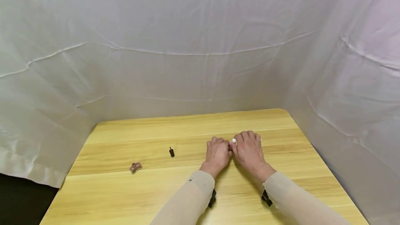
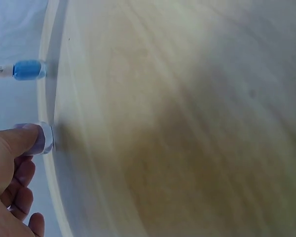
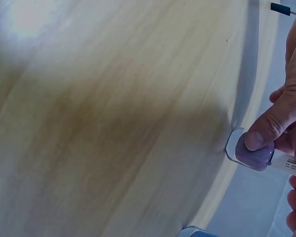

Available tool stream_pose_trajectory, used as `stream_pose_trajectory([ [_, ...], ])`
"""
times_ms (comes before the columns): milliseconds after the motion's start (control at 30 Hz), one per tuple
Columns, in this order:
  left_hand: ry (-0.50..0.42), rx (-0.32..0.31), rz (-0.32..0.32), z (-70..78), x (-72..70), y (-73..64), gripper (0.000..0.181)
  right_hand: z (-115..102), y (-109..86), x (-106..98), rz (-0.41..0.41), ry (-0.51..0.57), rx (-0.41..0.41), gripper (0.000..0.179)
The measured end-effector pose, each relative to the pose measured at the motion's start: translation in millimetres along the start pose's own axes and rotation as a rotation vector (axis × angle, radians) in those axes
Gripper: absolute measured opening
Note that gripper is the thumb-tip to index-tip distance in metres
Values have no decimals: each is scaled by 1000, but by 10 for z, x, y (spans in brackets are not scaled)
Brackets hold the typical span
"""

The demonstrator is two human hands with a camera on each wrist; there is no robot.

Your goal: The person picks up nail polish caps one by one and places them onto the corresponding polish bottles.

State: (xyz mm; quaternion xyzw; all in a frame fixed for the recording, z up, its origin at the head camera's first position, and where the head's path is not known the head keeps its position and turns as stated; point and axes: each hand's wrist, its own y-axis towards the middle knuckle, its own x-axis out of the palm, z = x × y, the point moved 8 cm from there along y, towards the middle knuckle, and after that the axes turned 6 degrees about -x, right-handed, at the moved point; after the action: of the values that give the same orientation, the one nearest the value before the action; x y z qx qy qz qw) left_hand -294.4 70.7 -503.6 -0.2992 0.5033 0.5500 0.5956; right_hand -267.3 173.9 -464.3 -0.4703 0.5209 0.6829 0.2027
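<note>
A purple nail polish bottle [image 3: 256, 157] lies in my left hand [image 1: 217, 155], whose thumb [image 2: 24, 139] presses on its side. Its clear base stands close over the table. The white cap [image 3: 288, 163], with small print on it, points away from me; its round end shows between the hands in the head view. My right hand [image 1: 250, 151] is at that cap with curled fingers, which partly hide it. Beyond them, a blue nail polish bottle [image 2: 29, 70] with a white cap is mostly hidden behind the right hand in the head view.
A small dark cylinder with a thin stem [image 1: 171, 152] lies left of the hands on the wooden table [image 1: 125, 197]. Farther left is a small brownish, glassy bottle-like piece [image 1: 135, 167]. White cloth [image 1: 187, 72] hangs behind and beside the table.
</note>
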Motion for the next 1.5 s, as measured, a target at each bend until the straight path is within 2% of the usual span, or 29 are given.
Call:
stream_pose_trajectory([
  [367, 13, 2, 19, 5, 2, -4, 15, 24, -4, 5, -13, 16, 13, 28],
  [500, 14, -17, 5, -22, 12, -5, 16, 27, 15, 7, -12, 25, 6, 29],
  [600, 12, -39, -11, -56, 11, -12, 25, 23, 31, -6, 4, 30, -7, 28],
  [767, 33, -45, 1, -119, -37, -42, 41, -10, 63, -64, 61, 28, -52, 29],
  [1067, 95, -11, 54, -244, -255, -206, 33, -214, 141, -277, 242, 34, -187, 37],
  [1267, 81, 32, 100, -298, -472, -354, 31, -386, 177, -343, 276, 84, -215, 42],
  [1500, 23, 39, 153, -422, -692, -506, 25, -577, 231, -361, 331, 141, -267, 28],
])
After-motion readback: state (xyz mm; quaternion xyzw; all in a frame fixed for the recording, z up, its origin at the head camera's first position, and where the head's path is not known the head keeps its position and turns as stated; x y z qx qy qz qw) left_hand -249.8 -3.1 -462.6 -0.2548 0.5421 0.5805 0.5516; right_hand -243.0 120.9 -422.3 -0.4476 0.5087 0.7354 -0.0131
